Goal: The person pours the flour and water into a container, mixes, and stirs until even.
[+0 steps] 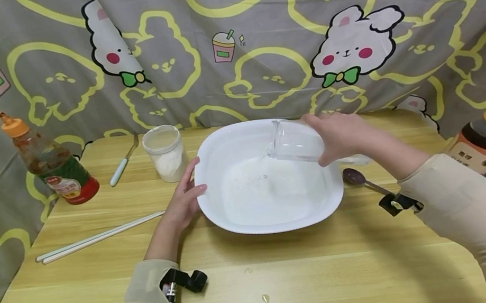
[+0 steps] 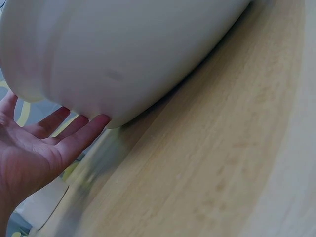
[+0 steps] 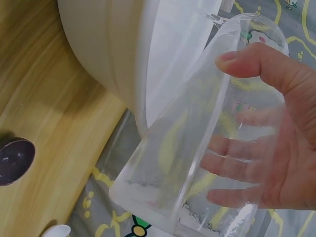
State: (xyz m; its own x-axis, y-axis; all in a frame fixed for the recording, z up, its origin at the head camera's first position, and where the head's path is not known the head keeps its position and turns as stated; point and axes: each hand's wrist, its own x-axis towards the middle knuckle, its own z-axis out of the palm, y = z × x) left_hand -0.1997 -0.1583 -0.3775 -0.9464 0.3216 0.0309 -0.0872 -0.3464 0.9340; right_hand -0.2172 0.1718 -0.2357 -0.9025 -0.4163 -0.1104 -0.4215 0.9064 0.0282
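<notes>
- Fingers of the right hand (image 1: 340,132) wrap a clear cup (image 1: 295,142); the left hand (image 1: 182,203) grips the left rim of a white basin (image 1: 220,194);
- the cup hangs over the basin's right side, towards the tabletop's (image 1: 332,278) far edge;
- it looks light and stiff, likely slippery when wet; mid-body seems the surest hold;
- its mouth points left, long axis tipped well off upright.

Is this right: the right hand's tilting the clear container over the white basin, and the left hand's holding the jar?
Not quite: the left hand touches the side of the white basin, not the jar, as the head and left wrist views show. The right hand does tilt the clear container over the basin.
</notes>
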